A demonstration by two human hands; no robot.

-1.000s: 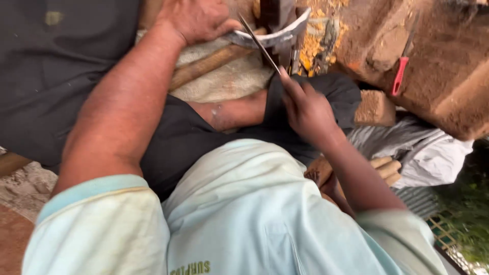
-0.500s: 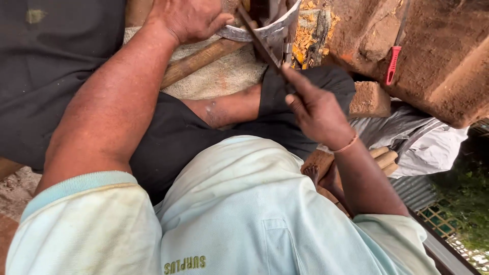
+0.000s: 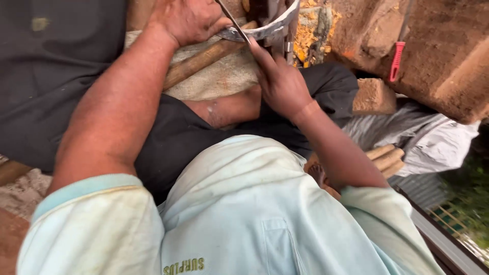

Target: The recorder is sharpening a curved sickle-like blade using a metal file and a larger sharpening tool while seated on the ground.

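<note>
I note left hand point(image 3: 186, 20) clamped on the curved steel blade point(image 3: 265, 31); right hand point(image 3: 280, 84) pinching a thin file point(image 3: 232, 19); blade looks stiff, sharp-edged; better gripped by its wooden handle point(image 3: 198, 63).

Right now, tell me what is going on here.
A seated person in a pale shirt works a curved metal blade. The left hand presses the blade down where it joins a wooden handle lying on a coarse cloth. The right hand holds a thin rod-like tool slanted across the blade's edge. A red-handled tool lies apart on a reddish stone block.
</note>
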